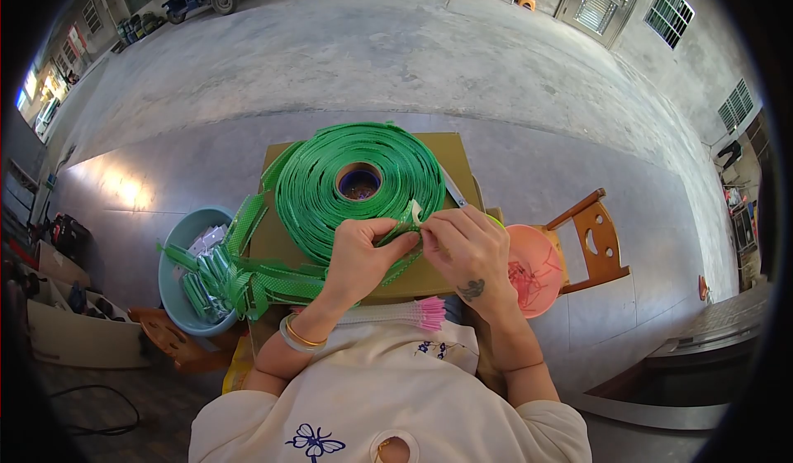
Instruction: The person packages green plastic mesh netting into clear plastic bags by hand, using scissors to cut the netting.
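A large roll of green dotted ribbon (314, 166) lies flat on a cardboard box (453, 153) in front of me. Over its near right edge, my left hand (363, 252) pinches a piece of the green ribbon with thumb and forefinger. My right hand (469, 250) is closed at the same spot, its fingertips on the ribbon beside a small white piece (415, 212). Exactly what the right fingertips grip is partly hidden. Below the hands, a bundle of thin clear sticks with pink ends (425, 313) rests by my lap.
At left, a blue basin (172, 277) holds packets, with green strips (248, 285) trailing toward the box. A pink bowl (541, 240) with thin pink pieces sits at right on a wooden chair (591, 240). A blade-like metal tool (453, 189) lies beside the roll.
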Available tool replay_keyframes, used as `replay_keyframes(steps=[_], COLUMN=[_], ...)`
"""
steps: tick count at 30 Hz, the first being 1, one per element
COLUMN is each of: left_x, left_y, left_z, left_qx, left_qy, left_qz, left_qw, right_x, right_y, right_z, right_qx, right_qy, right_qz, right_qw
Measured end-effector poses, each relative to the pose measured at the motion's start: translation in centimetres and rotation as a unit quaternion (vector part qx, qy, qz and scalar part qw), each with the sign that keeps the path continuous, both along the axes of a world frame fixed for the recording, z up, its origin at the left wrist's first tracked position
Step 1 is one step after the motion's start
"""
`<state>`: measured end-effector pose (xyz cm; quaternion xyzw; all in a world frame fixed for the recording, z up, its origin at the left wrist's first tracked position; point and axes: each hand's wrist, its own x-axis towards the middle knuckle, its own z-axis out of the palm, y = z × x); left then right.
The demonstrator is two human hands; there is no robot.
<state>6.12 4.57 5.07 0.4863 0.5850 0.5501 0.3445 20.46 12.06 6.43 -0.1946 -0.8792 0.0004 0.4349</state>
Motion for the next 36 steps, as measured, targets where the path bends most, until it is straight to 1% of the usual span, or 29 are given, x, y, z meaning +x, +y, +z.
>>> replay_keyframes(steps=[3, 8, 14, 17, 18, 20, 23, 26, 29, 32, 36], left_x=[-0.1, 0.0, -0.1, -0.1, 0.0, -0.1, -0.2, -0.1, -0.1, -0.3, -0.2], left_y=[-0.1, -0.1, -0.2, 0.0, 0.0, 0.0, -0.1, -0.2, -0.3, -0.3, -0.4], left_z=[-0.2, 0.2, 0.5, 0.1, 0.0, 0.0, -0.3, -0.1, 0.4, 0.5, 0.6], left_qx=[-0.009, -0.004, -0.013, -0.003, 0.0, -0.001, -0.01, -0.014, -0.014, -0.021, -0.034], left_qy=[0.015, -0.012, -0.022, -0.042, -0.052, -0.024, 0.006, 0.006, 0.001, -0.023, -0.067], left_qz=[-0.001, -0.004, -0.009, -0.003, -0.001, -0.006, -0.006, -0.009, -0.014, -0.021, -0.028], left_qw=[1.0, 1.0, 1.0, 0.999, 0.999, 1.0, 1.0, 1.0, 1.0, 0.999, 0.997], right_x=[-0.1, -0.1, 0.4, 0.7, 0.7, 0.8, 0.6, 0.5, 0.3, 0.5, 0.7], right_y=[0.2, 0.5, 0.0, 0.1, 0.0, -0.3, 0.2, 0.0, -0.1, -0.3, 0.3], right_z=[-0.1, -0.3, 0.2, 0.2, 0.4, 1.0, 0.4, 0.5, 0.1, 0.5, 0.4], right_qx=[-0.008, -0.058, -0.18, -0.254, -0.247, -0.233, -0.158, -0.152, -0.194, -0.297, -0.313], right_qy=[0.011, 0.049, 0.041, 0.048, 0.038, 0.018, 0.022, 0.001, 0.006, 0.039, 0.061], right_qz=[0.007, 0.032, 0.037, 0.063, 0.062, 0.061, 0.06, 0.052, 0.035, 0.037, 0.084], right_qw=[1.0, 0.997, 0.982, 0.964, 0.966, 0.97, 0.985, 0.987, 0.98, 0.953, 0.944])
